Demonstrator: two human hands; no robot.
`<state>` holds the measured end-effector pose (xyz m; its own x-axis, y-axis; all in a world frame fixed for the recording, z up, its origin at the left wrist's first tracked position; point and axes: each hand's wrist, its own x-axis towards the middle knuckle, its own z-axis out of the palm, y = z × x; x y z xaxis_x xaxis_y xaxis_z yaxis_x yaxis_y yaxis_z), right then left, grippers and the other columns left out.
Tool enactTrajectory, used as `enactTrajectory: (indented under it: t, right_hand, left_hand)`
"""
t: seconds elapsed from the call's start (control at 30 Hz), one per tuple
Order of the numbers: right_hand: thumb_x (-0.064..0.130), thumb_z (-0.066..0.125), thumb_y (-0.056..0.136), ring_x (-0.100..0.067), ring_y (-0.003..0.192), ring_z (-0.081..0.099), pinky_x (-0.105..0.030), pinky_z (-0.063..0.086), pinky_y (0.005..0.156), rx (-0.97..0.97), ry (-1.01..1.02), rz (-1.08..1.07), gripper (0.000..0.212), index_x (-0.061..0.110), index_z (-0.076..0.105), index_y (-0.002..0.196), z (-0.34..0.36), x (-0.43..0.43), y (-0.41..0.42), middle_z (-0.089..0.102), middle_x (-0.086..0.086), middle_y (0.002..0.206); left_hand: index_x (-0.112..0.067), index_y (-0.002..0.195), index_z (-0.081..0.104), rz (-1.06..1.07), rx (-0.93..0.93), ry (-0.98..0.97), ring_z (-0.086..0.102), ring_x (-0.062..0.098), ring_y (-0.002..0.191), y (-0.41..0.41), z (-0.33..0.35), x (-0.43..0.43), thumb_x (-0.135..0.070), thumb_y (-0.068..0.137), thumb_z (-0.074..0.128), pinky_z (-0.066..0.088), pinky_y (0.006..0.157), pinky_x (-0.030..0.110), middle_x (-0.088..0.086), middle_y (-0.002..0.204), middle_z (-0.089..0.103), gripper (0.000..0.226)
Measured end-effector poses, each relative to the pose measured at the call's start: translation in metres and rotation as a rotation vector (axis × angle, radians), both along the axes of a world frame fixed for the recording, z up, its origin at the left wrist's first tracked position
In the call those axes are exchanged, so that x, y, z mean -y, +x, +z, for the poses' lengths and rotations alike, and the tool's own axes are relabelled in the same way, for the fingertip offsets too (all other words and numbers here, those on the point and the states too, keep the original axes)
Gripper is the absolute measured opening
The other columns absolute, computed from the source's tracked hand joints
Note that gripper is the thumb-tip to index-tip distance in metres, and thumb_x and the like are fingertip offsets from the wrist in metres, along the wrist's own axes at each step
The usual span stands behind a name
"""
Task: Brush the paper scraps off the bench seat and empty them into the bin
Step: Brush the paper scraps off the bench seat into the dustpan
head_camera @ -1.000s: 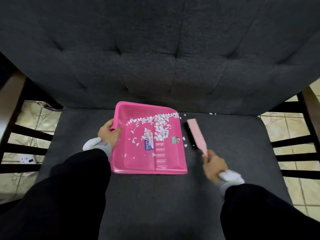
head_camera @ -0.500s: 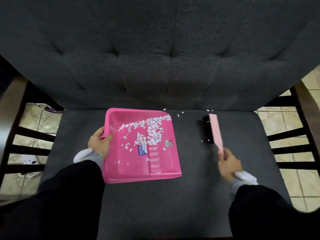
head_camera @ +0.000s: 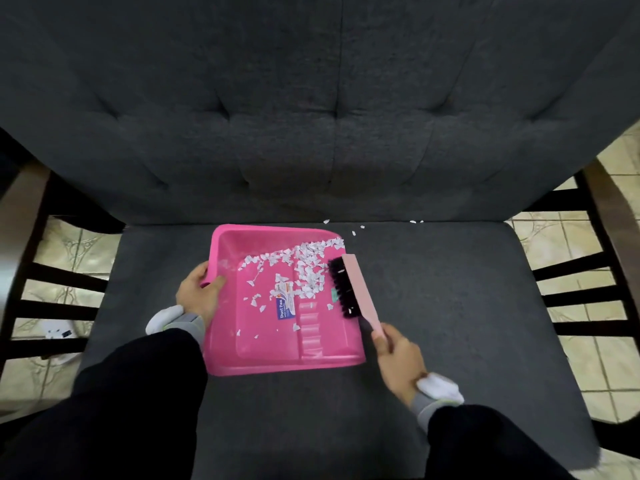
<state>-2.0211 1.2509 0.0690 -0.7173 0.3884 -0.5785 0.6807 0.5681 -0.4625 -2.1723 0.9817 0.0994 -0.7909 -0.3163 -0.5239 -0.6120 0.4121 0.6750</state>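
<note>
Fingers (head_camera: 382, 342) of the right grip (head_camera: 398, 362) are wrapped round the narrow handle end of a pale pink brush (head_camera: 358, 289), which angles up and to the left from the fist. Its black bristles (head_camera: 341, 289) face left and lie over the right-hand edge of a bright pink dustpan (head_camera: 263, 353); a couple of white bits cling to them. The left grip (head_camera: 199, 294) clasps the pan's left wall, with the thumb hooked over the rim to the inside and the other fingers curled round the outside.

White paper scraps (head_camera: 304, 266) lie inside the pan in a band across its upper half, thickest just beside the bristles, with a thinner scatter lower down around a blue and white label (head_camera: 285, 306). The pan sits flat on the dark grey bench seat (head_camera: 467, 306), close to the tufted backrest (head_camera: 311, 116). A few stray scraps (head_camera: 356, 231) lie on the seat just beyond the pan's upper right corner, and two more (head_camera: 416, 222) sit farther right, at the seam where seat meets backrest.

Black sleeves (head_camera: 138, 393) with grey cuffs cover both forearms. Dark wooden side rails (head_camera: 585, 265) flank the seat, with patterned tile floor (head_camera: 588, 358) showing between them.
</note>
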Motion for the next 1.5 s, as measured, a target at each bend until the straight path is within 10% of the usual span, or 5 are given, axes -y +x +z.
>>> enactTrajectory:
  t: [0.43, 1.13, 1.5]
  right_hand:
    - [0.027, 0.04, 0.098, -0.042, 0.108, 0.057, -0.037, 0.044, 0.086, 0.155, 0.313, -0.106, 0.03, 0.01, 0.055, 0.119, 0.009, -0.092, -0.08, 0.062, -0.025, 0.116]
    - [0.027, 0.048, 0.096, -0.021, 0.103, 0.062, -0.027, 0.045, 0.087, 0.177, -0.036, 0.295, 0.031, 0.027, 0.058, 0.125, 0.006, -0.055, -0.103, 0.069, -0.005, 0.11]
    - [0.022, 0.042, 0.097, -0.04, 0.099, 0.062, -0.036, 0.046, 0.078, 0.129, 0.161, 0.131, 0.027, 0.012, 0.053, 0.119, -0.016, -0.016, -0.073, 0.068, -0.022, 0.103]
  left_hand:
    - [-0.024, 0.116, 0.062, 0.118, -0.04, -0.083, 0.061, 0.022, 0.083, -0.042, 0.017, 0.033, -0.027, 0.085, 0.06, 0.049, 0.084, 0.034, -0.001, 0.094, 0.064, 0.031]
    - [-0.023, 0.118, 0.061, 0.086, 0.096, -0.017, 0.067, 0.03, 0.081, -0.07, -0.015, 0.031, -0.025, 0.086, 0.059, 0.055, 0.084, 0.042, 0.004, 0.09, 0.067, 0.031]
    - [-0.022, 0.117, 0.062, 0.064, 0.058, -0.044, 0.066, 0.028, 0.082, -0.065, -0.018, 0.032, -0.028, 0.087, 0.06, 0.053, 0.084, 0.037, 0.005, 0.097, 0.069, 0.03]
